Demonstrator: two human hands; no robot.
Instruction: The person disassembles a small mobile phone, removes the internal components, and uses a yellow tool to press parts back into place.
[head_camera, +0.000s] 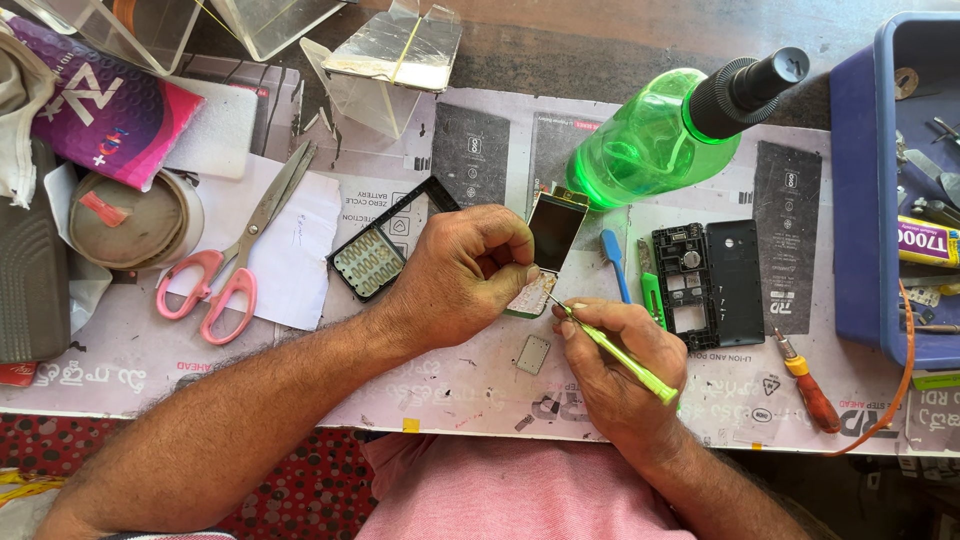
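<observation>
My left hand (462, 272) grips a small phone circuit board with its dark screen (556, 229) tilted up, at the middle of the mat. My right hand (622, 368) holds a thin green-handled screwdriver (618, 352), its metal tip touching the lower edge of the board beside my left thumb. A small grey metal plate (532, 354) lies loose on the mat just below both hands. The phone's front frame with keypad (378, 255) lies left of my left hand.
A black phone back housing (708, 283) lies to the right, with a blue brush (616, 262) and green tool beside it. Pink-handled scissors (236, 262) lie left. A green bottle (668, 128) lies behind. A red screwdriver (808, 386) and blue tray (860, 200) sit right.
</observation>
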